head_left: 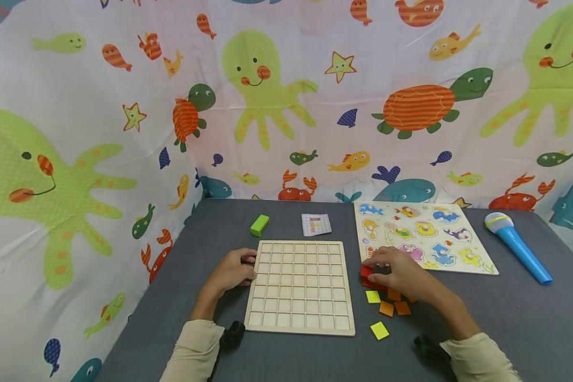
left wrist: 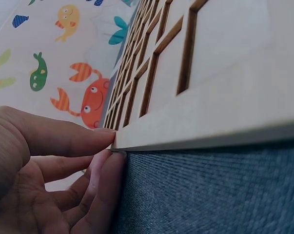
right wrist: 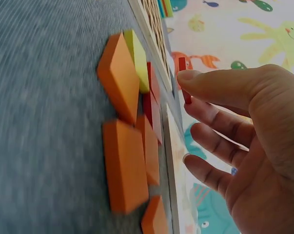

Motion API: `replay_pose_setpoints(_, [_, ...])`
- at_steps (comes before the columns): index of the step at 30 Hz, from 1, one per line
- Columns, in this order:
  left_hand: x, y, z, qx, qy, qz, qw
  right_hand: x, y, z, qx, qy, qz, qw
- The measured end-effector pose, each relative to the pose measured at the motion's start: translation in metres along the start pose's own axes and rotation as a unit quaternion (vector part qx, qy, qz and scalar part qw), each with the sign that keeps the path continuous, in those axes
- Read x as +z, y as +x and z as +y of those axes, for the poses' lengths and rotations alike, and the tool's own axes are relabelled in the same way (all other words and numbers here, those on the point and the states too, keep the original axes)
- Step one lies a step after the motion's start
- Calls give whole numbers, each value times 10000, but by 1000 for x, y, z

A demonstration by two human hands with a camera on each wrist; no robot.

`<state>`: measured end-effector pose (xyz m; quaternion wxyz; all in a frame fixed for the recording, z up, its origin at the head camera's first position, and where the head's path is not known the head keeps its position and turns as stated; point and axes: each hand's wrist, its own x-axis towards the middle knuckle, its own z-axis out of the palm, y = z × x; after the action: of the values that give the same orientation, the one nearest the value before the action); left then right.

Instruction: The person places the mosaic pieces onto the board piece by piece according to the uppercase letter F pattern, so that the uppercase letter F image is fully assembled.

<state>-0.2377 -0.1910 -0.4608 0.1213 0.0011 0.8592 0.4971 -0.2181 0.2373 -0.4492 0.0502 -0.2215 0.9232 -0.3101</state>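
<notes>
The wooden grid board (head_left: 298, 305) lies on the table with bare, square cells. At its left edge, my left hand (head_left: 232, 272) pinches the rim, the thumb on top and the fingertips at the edge below in the left wrist view. My right hand (head_left: 401, 271) is to the right of the board. Between thumb and index finger it pinches a thin red tile (right wrist: 182, 62), held above the table. Under and beside this hand lie red tiles (head_left: 366, 271), several orange tiles (head_left: 386, 309) and a yellow tile (head_left: 373, 296). Another yellow tile (head_left: 379, 330) lies nearer.
A green block stack (head_left: 260, 225) and a small printed pattern card (head_left: 316, 224) lie behind the board. A sea-animal puzzle board (head_left: 477, 254) is at the back right, with a blue toy microphone (head_left: 520, 249) beside it. A printed curtain (head_left: 286, 159) hangs along the table's back.
</notes>
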Motion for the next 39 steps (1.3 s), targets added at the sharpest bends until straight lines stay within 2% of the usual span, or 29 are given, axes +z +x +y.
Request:
replay_pose_setpoints(13, [0,1,-1,90,27,-34,9999,22,24,-21,-252,49,-221,9994])
replay_pose_setpoints(18, [1,1,-2,113,12,-50,9999,28,31,-28,-328,33,-190,9993])
replay_pose_setpoints(33, [1,0,-1,67,45,-21,10000,45,54,-47,-436,536,-247,9973])
replay_pose_setpoints(39, [1,-1,0,71,7,-65,10000,54,66,-52,-503,493,-214,9973])
